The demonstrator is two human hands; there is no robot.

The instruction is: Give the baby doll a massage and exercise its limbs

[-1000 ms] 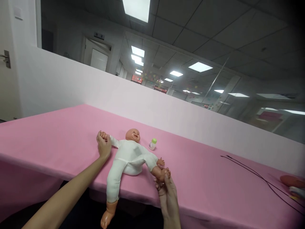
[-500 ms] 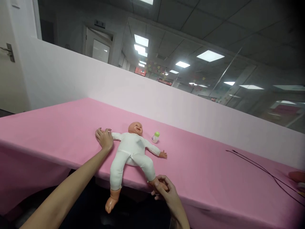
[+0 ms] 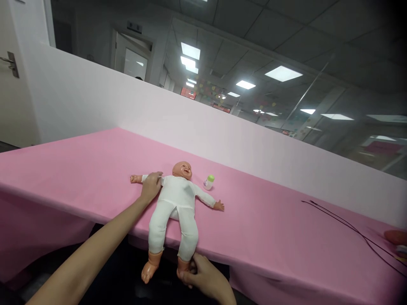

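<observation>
A baby doll (image 3: 176, 192) in a white outfit lies on its back on the pink-covered table (image 3: 254, 224), its arms spread and both feet hanging past the front edge. My left hand (image 3: 152, 185) is wrapped over the doll's sleeve close to the shoulder; part of its grip is hidden. Down at the edge, my right hand (image 3: 203, 273) holds the doll's foot on the right, thumb across the ankle. Beside the doll's head stands a small toy bottle (image 3: 209, 182) with a green cap, touched by neither hand.
Thin black cables (image 3: 346, 224) run across the table's right side towards a reddish object (image 3: 396, 237) at the edge of view. A white partition (image 3: 222, 140) topped with glass closes off the back. A door (image 3: 15, 93) is at far left.
My left hand has moved from the doll's hand along the arm towards the shoulder. My right hand has brought the held leg inward and down, beside the other leg.
</observation>
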